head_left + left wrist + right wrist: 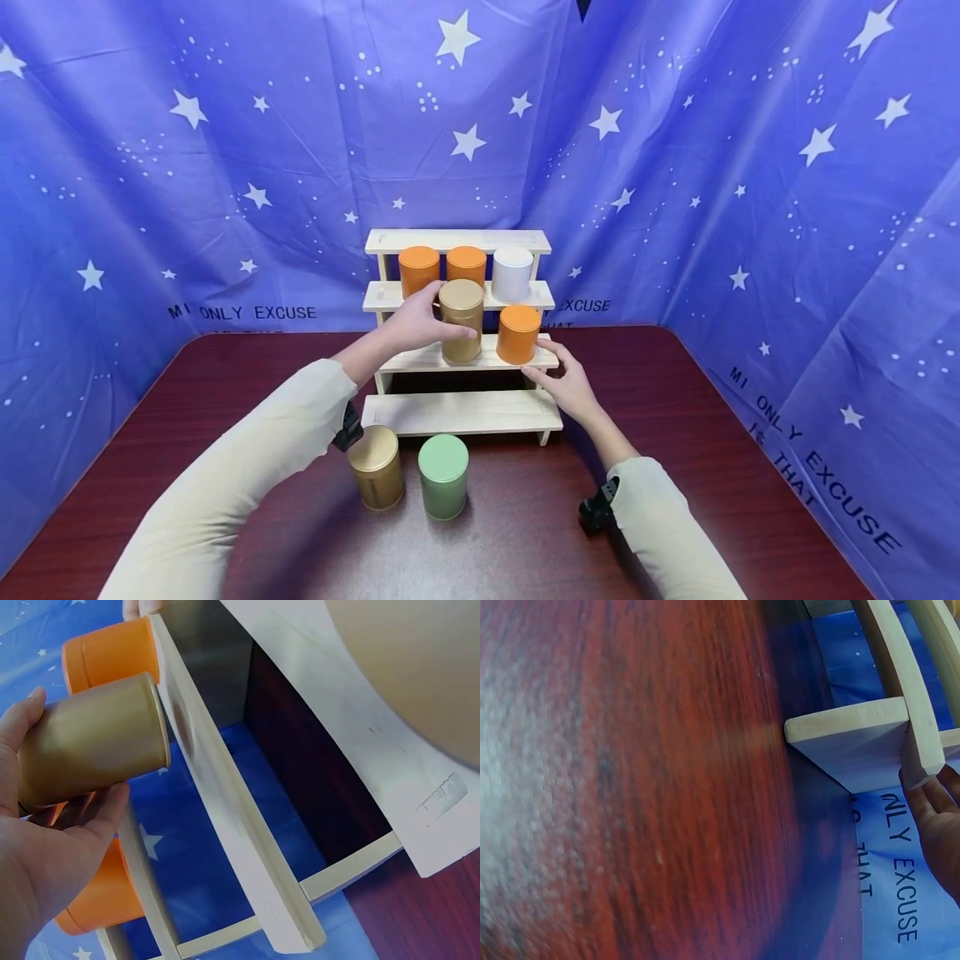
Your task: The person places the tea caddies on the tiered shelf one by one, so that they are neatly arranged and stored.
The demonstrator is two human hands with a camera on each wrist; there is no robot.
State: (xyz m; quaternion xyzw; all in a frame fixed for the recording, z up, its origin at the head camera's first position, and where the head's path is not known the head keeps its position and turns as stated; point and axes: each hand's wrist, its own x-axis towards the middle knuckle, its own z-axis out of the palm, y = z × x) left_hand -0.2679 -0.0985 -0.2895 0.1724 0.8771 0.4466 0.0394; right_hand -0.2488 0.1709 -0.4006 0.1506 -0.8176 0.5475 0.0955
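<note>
My left hand (420,321) grips a tall gold canister (462,312), thumb across its front and fingers behind. The canister's base is close over the second step from the bottom of a pale wooden stepped shelf (461,412). On the right of that step stands an orange canister (517,335). Beside it my right hand (570,385) has its thumb and forefinger spread around the step's end, fingertips right at the canister's lower side. In the right wrist view, fingers (921,801) reach the end of a shelf board.
Two orange canisters (418,271) and a white one (513,275) stand on the third step. Another gold canister (378,471) and a green canister (443,479) stand on the dark red table (547,533) in front. A starry blue curtain (675,167) hangs behind.
</note>
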